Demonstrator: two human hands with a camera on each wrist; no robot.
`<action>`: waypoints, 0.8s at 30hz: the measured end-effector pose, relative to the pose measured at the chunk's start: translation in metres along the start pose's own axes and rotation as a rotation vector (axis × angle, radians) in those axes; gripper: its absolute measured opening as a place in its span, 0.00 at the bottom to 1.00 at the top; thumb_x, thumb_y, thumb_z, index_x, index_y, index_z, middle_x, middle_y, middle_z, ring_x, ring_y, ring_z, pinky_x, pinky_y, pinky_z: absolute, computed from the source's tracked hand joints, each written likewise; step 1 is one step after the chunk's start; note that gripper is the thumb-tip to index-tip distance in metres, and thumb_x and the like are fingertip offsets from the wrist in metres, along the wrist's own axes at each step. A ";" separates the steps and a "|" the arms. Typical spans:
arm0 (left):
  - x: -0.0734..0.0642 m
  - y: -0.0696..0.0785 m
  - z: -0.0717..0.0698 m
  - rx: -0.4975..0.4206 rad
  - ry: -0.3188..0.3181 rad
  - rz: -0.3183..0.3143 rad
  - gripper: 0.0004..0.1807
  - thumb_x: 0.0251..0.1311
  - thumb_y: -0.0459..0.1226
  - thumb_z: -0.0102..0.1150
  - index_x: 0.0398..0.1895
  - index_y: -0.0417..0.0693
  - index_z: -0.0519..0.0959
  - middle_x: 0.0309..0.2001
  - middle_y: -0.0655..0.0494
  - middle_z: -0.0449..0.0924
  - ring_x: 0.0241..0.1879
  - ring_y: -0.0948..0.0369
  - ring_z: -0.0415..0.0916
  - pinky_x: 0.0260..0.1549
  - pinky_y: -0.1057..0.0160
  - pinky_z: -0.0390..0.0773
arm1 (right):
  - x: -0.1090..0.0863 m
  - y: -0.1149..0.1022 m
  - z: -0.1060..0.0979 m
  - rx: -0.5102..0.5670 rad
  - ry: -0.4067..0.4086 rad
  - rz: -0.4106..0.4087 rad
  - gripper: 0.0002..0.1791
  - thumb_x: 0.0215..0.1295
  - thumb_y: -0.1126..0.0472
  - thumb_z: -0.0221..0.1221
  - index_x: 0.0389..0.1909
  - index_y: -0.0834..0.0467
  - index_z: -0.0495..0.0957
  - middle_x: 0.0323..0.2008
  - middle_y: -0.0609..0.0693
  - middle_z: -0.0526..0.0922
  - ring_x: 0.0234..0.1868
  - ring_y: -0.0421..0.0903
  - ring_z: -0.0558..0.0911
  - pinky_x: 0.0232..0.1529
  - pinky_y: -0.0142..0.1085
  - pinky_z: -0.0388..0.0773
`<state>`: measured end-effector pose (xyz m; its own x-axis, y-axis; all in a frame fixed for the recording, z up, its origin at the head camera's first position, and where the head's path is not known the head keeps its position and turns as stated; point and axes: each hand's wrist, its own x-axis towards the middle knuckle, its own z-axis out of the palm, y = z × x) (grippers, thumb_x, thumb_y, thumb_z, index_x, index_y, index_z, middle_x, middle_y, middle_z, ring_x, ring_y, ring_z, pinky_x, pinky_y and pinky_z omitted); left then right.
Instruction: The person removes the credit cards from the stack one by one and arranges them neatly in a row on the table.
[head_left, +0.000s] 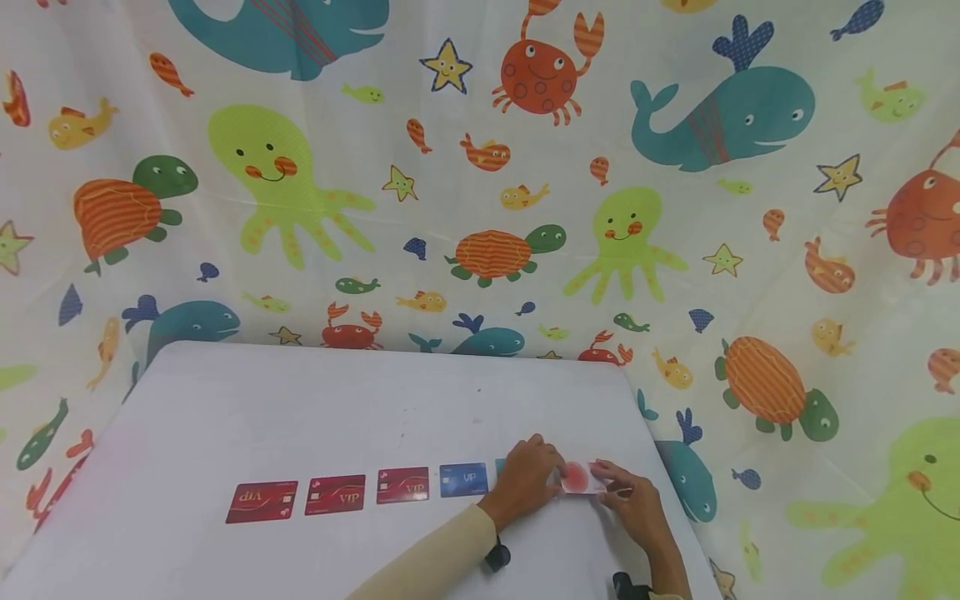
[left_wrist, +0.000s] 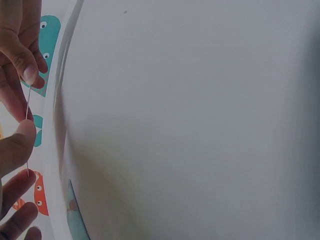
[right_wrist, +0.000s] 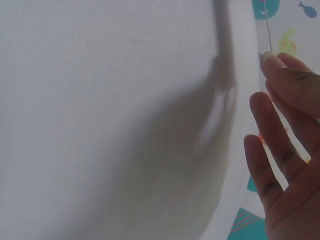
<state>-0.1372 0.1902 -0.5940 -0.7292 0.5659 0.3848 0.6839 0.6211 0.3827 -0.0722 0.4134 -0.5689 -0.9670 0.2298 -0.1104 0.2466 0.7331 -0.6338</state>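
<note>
A white card with a pink-red round print (head_left: 577,477) is held between both hands near the right side of the table. My left hand (head_left: 525,481) pinches its left end, and my right hand (head_left: 636,504) pinches the right end between thumb and finger. Seen edge-on in the left wrist view, the card (left_wrist: 27,102) is a thin line, with the left hand (left_wrist: 14,155) below and the right hand (left_wrist: 17,42) above. In the right wrist view, thumb and finger of the right hand (right_wrist: 292,130) meet at the card's edge. Partly behind the left hand lies a teal card (head_left: 500,468).
Left of the hands, a row of cards lies on the white table (head_left: 300,408): a blue VIP card (head_left: 463,481) and red VIP cards (head_left: 402,486), (head_left: 335,496), the leftmost red card (head_left: 262,502) upside down. A sea-animal curtain (head_left: 450,192) hangs behind the table's far edge.
</note>
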 end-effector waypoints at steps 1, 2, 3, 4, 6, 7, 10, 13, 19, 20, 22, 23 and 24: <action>0.000 0.000 0.001 -0.002 -0.002 0.000 0.17 0.56 0.52 0.80 0.48 0.64 0.92 0.47 0.68 0.92 0.44 0.66 0.78 0.44 0.72 0.78 | 0.000 0.001 0.000 0.000 0.001 0.002 0.25 0.65 0.67 0.72 0.61 0.42 0.87 0.68 0.47 0.84 0.50 0.44 0.87 0.61 0.46 0.85; 0.000 0.001 0.001 -0.004 -0.005 -0.001 0.17 0.57 0.52 0.80 0.48 0.64 0.92 0.48 0.68 0.92 0.44 0.66 0.78 0.44 0.72 0.78 | 0.000 0.001 0.000 0.001 0.001 0.003 0.25 0.65 0.67 0.72 0.61 0.43 0.87 0.68 0.47 0.84 0.50 0.44 0.87 0.61 0.45 0.85; 0.001 0.001 0.002 -0.007 -0.005 -0.003 0.17 0.56 0.52 0.80 0.49 0.64 0.92 0.48 0.68 0.92 0.45 0.66 0.79 0.44 0.72 0.78 | 0.000 0.002 0.000 0.000 0.002 0.002 0.25 0.65 0.67 0.72 0.61 0.43 0.87 0.68 0.47 0.84 0.50 0.44 0.87 0.61 0.46 0.85; 0.001 0.002 0.002 -0.008 -0.008 -0.003 0.17 0.57 0.53 0.80 0.49 0.64 0.92 0.48 0.68 0.92 0.45 0.66 0.79 0.45 0.72 0.78 | 0.000 0.003 -0.001 -0.001 0.004 0.000 0.25 0.65 0.67 0.72 0.61 0.43 0.88 0.68 0.47 0.84 0.50 0.44 0.87 0.61 0.46 0.85; 0.001 0.003 0.002 -0.012 -0.014 -0.005 0.17 0.57 0.53 0.80 0.49 0.64 0.92 0.48 0.68 0.92 0.46 0.66 0.79 0.45 0.72 0.77 | 0.000 0.003 -0.001 0.000 0.006 0.002 0.25 0.65 0.67 0.71 0.60 0.43 0.88 0.68 0.47 0.84 0.49 0.44 0.87 0.61 0.47 0.85; 0.001 0.003 0.002 -0.015 -0.017 -0.007 0.17 0.57 0.52 0.80 0.49 0.64 0.92 0.48 0.68 0.92 0.47 0.66 0.79 0.46 0.72 0.77 | 0.000 0.004 -0.001 0.001 0.006 0.002 0.25 0.65 0.68 0.71 0.60 0.43 0.88 0.68 0.48 0.84 0.49 0.44 0.87 0.62 0.48 0.85; 0.002 0.005 0.002 -0.018 -0.028 -0.012 0.17 0.58 0.52 0.79 0.49 0.63 0.92 0.48 0.68 0.92 0.47 0.65 0.78 0.46 0.71 0.77 | 0.000 0.005 -0.002 -0.002 0.006 0.007 0.25 0.66 0.68 0.71 0.60 0.43 0.88 0.68 0.48 0.84 0.49 0.45 0.87 0.63 0.50 0.84; 0.003 0.006 0.002 -0.020 -0.035 -0.019 0.17 0.57 0.52 0.80 0.49 0.63 0.92 0.48 0.68 0.92 0.47 0.65 0.78 0.46 0.71 0.76 | 0.000 0.006 -0.002 0.001 0.003 0.012 0.25 0.65 0.68 0.71 0.60 0.44 0.88 0.68 0.49 0.84 0.50 0.45 0.87 0.63 0.51 0.84; 0.006 0.010 0.005 -0.009 -0.023 -0.016 0.17 0.56 0.52 0.81 0.48 0.64 0.92 0.47 0.69 0.92 0.46 0.66 0.79 0.43 0.72 0.75 | 0.000 0.007 -0.004 0.006 0.006 0.011 0.24 0.65 0.68 0.71 0.60 0.45 0.88 0.68 0.50 0.84 0.49 0.45 0.87 0.61 0.49 0.85; 0.007 0.010 0.006 -0.007 -0.020 -0.016 0.17 0.56 0.52 0.81 0.48 0.64 0.92 0.47 0.69 0.92 0.46 0.66 0.79 0.43 0.72 0.75 | 0.000 0.007 -0.005 0.007 0.006 0.013 0.24 0.65 0.68 0.71 0.60 0.45 0.88 0.68 0.50 0.84 0.49 0.45 0.87 0.61 0.50 0.85; 0.007 0.012 0.006 -0.004 -0.021 -0.018 0.16 0.57 0.52 0.80 0.48 0.64 0.92 0.47 0.69 0.92 0.46 0.66 0.79 0.43 0.72 0.75 | -0.001 0.008 -0.006 0.006 0.006 0.016 0.24 0.65 0.68 0.71 0.60 0.46 0.88 0.68 0.50 0.84 0.49 0.45 0.87 0.61 0.50 0.85; 0.008 0.013 0.006 0.000 -0.022 -0.018 0.16 0.57 0.52 0.80 0.48 0.64 0.92 0.47 0.69 0.92 0.46 0.66 0.79 0.43 0.72 0.74 | -0.001 0.009 -0.007 0.003 0.005 0.016 0.24 0.65 0.68 0.71 0.60 0.46 0.88 0.68 0.50 0.84 0.49 0.45 0.87 0.61 0.50 0.85; 0.008 0.014 0.006 0.005 -0.025 -0.017 0.16 0.57 0.53 0.80 0.48 0.64 0.92 0.47 0.69 0.92 0.46 0.66 0.78 0.42 0.72 0.74 | 0.000 0.010 -0.007 0.000 0.005 0.015 0.24 0.65 0.68 0.71 0.60 0.46 0.88 0.68 0.50 0.84 0.49 0.45 0.87 0.61 0.51 0.85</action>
<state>-0.1338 0.2064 -0.5907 -0.7412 0.5682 0.3574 0.6712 0.6336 0.3847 -0.0689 0.4249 -0.5699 -0.9627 0.2443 -0.1158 0.2612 0.7292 -0.6325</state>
